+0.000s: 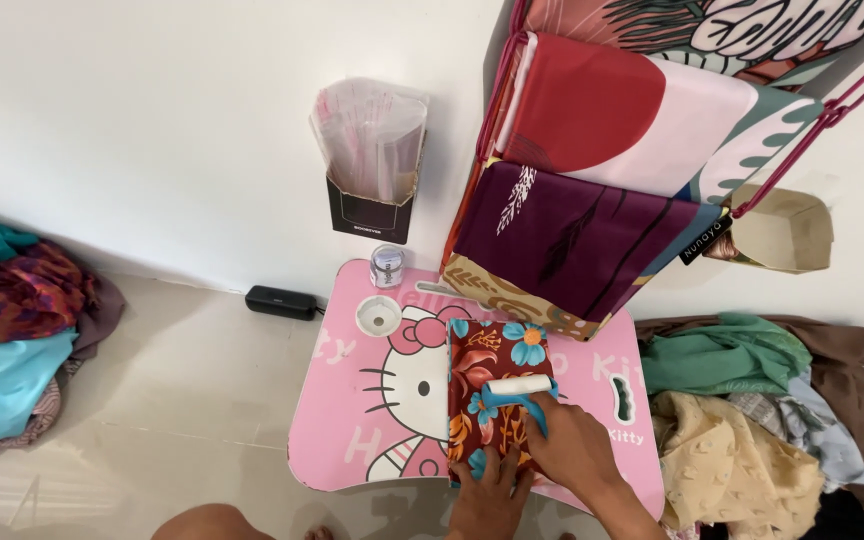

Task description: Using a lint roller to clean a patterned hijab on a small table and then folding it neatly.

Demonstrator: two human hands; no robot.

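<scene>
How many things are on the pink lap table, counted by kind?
Folded floral cloth, held down by the left hand: 1
Lint roller with blue handle, in the grip of the right hand: 1
Small clear jar: 1
Round white cup holder set in the pink lap table, counted as part of it: 0
Total: 3

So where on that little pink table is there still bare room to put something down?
The left half of the pink table is bare, bordered by the round cup recess and the folded floral cloth. The right side is crowded: both hands work there, the right hand holding a lint roller, and hanging scarves overlap the back edge.
</scene>
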